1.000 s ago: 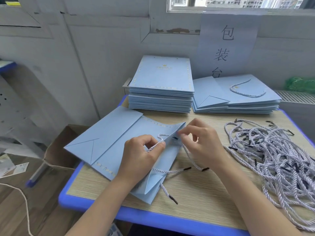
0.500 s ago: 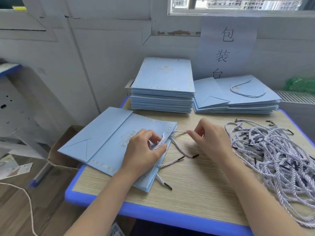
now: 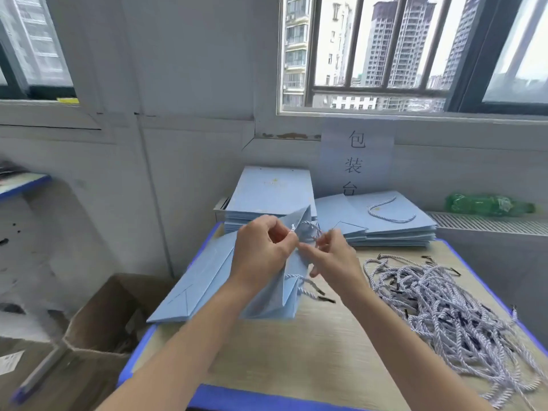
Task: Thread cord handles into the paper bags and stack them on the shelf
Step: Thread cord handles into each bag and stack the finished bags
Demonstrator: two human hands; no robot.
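A light blue paper bag (image 3: pixel 207 280) lies on the table with its mouth end lifted off the surface. My left hand (image 3: pixel 262 250) pinches a white twisted cord (image 3: pixel 310 229) at the bag's upper edge. My right hand (image 3: pixel 333 259) grips the same cord just to the right. Two black-tipped cord ends (image 3: pixel 318 293) hang out below the hands. A heap of loose cords (image 3: pixel 444 307) lies on the right of the table. At the back stand a stack of flat bags (image 3: pixel 267 194) and a stack of bags with handles (image 3: pixel 391 221).
The wooden table has a blue rim (image 3: pixel 139 351). An open cardboard box (image 3: pixel 100 315) sits on the floor at the left. A paper sign (image 3: pixel 355 161) hangs on the wall, a green plastic bottle (image 3: pixel 486 204) lies on the radiator ledge. A blue shelf edge (image 3: pixel 23 185) shows far left.
The camera has tilted up, showing the windows. Both hands rose and came together, lifting the bag's mouth end off the table with the cord between them.
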